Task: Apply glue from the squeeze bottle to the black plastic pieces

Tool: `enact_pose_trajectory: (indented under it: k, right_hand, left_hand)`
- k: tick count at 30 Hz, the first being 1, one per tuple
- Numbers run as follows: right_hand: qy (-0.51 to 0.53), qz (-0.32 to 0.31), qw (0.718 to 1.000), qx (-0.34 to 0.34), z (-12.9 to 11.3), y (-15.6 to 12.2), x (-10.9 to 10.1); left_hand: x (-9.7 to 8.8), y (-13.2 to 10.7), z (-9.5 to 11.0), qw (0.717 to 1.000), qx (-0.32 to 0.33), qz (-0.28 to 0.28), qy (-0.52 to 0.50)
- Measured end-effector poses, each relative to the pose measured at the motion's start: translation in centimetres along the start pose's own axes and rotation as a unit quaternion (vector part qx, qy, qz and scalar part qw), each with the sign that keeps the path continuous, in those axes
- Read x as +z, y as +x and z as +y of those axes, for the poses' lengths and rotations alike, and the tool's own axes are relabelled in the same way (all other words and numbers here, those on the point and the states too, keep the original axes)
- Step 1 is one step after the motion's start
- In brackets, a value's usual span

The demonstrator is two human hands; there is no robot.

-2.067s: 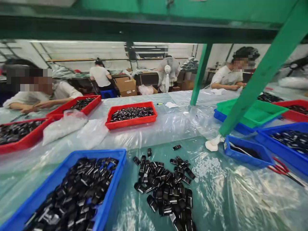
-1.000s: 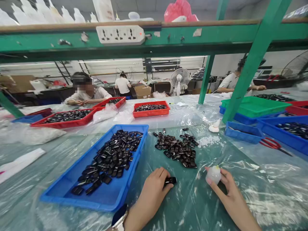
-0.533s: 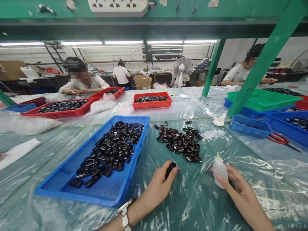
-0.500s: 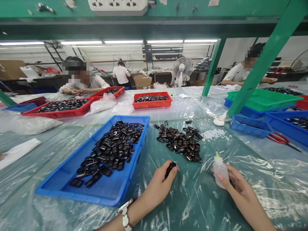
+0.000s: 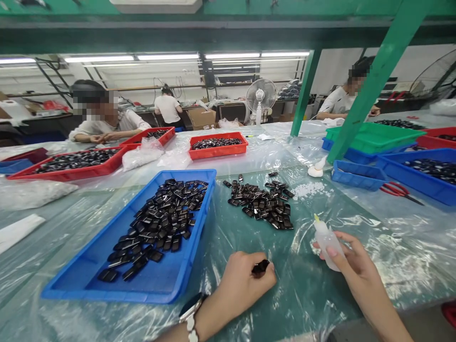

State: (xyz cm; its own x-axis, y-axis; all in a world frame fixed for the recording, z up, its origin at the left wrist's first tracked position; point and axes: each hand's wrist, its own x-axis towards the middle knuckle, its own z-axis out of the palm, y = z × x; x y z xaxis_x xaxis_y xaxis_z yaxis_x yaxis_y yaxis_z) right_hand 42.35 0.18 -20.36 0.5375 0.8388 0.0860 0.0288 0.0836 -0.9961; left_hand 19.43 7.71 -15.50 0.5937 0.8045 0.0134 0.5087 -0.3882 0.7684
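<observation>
Curled closed, my left hand grips a small black plastic piece, partly hidden by the fingers. My right hand wraps around a translucent squeeze bottle with a yellowish tip, tilted slightly left. Beyond the hands lies a loose pile of similar black pieces on the plastic-covered green table. To the pile's right, small whitish bits are scattered. Left of my left hand stands a blue tray with many black pieces in it.
Red trays of dark parts stand farther back. At right are a small blue bin, red-handled scissors, a green tray and a slanted green post. A white lump sits near the whitish bits. Several people work across the table.
My left hand has turned and come nearer with the black piece, its fingers more curled. The bottle in my right hand leans more to the left. The view has shifted slightly right.
</observation>
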Motion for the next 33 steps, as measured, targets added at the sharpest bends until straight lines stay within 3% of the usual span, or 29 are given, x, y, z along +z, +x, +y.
enact_pose_trajectory:
  k: [6, 14, 22, 33]
  right_hand:
    - [0.034, -0.038, 0.999, 0.003, -0.3, -2.2, 0.8]
    - [0.050, -0.056, 0.997, 0.012, -0.3, -2.3, 0.5]
    - [0.072, -0.007, 0.997, 0.018, -1.8, -3.8, 1.8]
    - [0.026, 0.015, 1.000, -0.004, -1.6, -3.6, 1.1]
  left_hand:
    - [-0.1, 0.0, 0.2, 0.999, 0.024, -0.015, 0.017]
    - [-0.1, -0.1, 0.1, 0.999, 0.013, -0.030, 0.013]
    - [-0.5, -0.2, 0.2, 0.998, 0.046, -0.053, -0.003]
    - [-0.8, -0.7, -0.1, 0.993, 0.096, -0.057, -0.034]
